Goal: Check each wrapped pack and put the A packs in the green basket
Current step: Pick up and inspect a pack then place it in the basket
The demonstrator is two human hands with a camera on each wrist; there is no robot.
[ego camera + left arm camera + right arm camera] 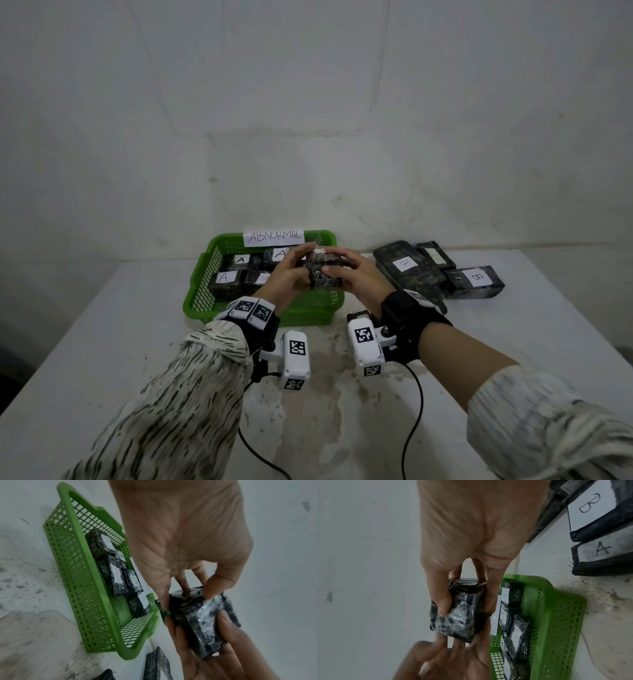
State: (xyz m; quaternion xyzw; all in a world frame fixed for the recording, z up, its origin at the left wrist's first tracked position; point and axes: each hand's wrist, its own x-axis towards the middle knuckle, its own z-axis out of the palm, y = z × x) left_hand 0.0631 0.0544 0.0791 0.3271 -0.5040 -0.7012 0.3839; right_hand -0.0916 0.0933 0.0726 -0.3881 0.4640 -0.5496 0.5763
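Both hands hold one dark wrapped pack (323, 274) up over the back right part of the green basket (205, 274). My left hand (298, 272) grips its left side. My right hand (346, 270) pinches its right side between thumb and fingers. In the left wrist view the pack (200, 618) shows only shiny wrap. In the right wrist view the pack (462, 615) also shows no letter. A small white patch sits on its top edge, unreadable. Several packs marked A (224, 278) lie in the basket.
A paper sign reading ABNORMAL (274, 237) is fixed to the basket's back rim. To the right on the white table lie dark packs marked B (404, 263) (476, 277), and beside them a pack marked A (602, 555). A wall stands close behind.
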